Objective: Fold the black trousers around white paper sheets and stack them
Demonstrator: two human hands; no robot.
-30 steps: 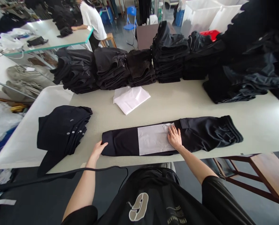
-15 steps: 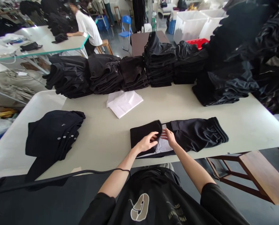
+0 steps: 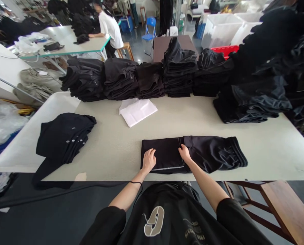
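Note:
In the head view a pair of black trousers (image 3: 213, 153) lies across the table, its gathered waistband to the right and its legs folded over at the left. A thin pale strip shows along the near edge of the folded part. My left hand (image 3: 149, 160) rests on the left end of the fold, fingers laid on the cloth. Over at the right end of the fold, my right hand (image 3: 185, 153) has its fingers curled on the edge of the fabric. What lies under those fingertips is hidden.
White sheets (image 3: 138, 111) lie farther back on the table (image 3: 111, 143). Stacks of dark folded garments (image 3: 121, 81) line the far edge, with another pile (image 3: 254, 102) at right. Dark navy garments (image 3: 62, 139) lie at left. A wooden stool (image 3: 289, 204) stands near right.
The raised leg end now lies flat over the pale sheet. My left hand has moved left across it, and my right hand has closed on the fold's right edge. The view has shifted.

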